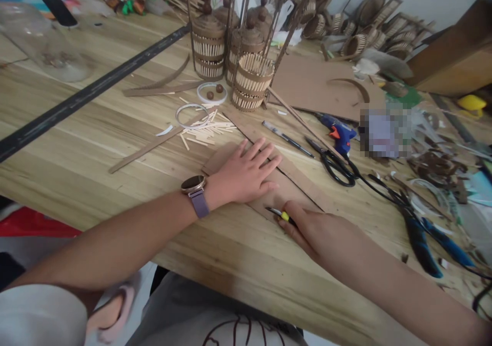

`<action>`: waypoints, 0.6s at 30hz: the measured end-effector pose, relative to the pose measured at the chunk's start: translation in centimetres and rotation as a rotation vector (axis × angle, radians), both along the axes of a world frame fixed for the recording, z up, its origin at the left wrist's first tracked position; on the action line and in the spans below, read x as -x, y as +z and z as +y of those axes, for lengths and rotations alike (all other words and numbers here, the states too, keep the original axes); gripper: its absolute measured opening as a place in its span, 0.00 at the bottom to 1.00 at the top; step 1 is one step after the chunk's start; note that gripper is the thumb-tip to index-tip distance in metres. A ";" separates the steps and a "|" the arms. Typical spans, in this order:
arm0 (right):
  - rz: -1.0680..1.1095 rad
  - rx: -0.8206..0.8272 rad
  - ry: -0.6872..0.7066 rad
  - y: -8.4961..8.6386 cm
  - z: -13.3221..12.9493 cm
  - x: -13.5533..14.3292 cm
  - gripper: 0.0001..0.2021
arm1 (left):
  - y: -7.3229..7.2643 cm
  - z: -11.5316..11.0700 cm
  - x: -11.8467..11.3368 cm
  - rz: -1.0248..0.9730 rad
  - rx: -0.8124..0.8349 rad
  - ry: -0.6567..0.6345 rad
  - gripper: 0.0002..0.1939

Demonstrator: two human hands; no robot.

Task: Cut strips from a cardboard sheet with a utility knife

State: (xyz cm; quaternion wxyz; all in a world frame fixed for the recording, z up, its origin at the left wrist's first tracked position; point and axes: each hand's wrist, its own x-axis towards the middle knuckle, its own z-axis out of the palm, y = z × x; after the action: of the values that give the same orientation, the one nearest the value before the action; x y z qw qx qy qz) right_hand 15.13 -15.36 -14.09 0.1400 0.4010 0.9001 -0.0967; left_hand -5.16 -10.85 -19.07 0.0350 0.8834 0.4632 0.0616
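My left hand [249,171], fingers spread, lies flat on a piece of brown cardboard [277,196]. A watch with a purple strap [199,202] is on that wrist. My right hand [307,225] is closed round a yellow and black utility knife [285,216], whose blade points left over the cardboard near its front edge. A thin dark line or gap runs diagonally across the cardboard, passing beneath my left fingers.
Behind the hands are matchstick-like sticks [209,130], a white ring [192,116] and a small slatted basket [251,82]. Toward the right lie a pen [288,139], black scissors [334,164], a blue glue gun [340,133] and blue-handled pliers [421,243]. A long black strip [96,89] crosses the left.
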 end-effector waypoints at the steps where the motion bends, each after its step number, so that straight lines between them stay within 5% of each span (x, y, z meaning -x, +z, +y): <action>1: -0.008 0.004 0.010 0.0 0.1 0.0 0.08 | 0.0 0.0 0.0 0.001 0.001 -0.003 0.35; 18: 0.053 0.130 -0.086 -0.1 0.3 0.2 0.09 | -0.2 0.1 -0.1 -0.027 0.013 -0.007 0.34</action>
State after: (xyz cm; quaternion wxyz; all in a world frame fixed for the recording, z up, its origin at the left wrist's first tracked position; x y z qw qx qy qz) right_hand 14.88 -15.09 -14.18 0.1376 0.4266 0.8773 -0.1715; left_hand -5.11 -10.78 -19.25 0.0474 0.8839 0.4599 0.0703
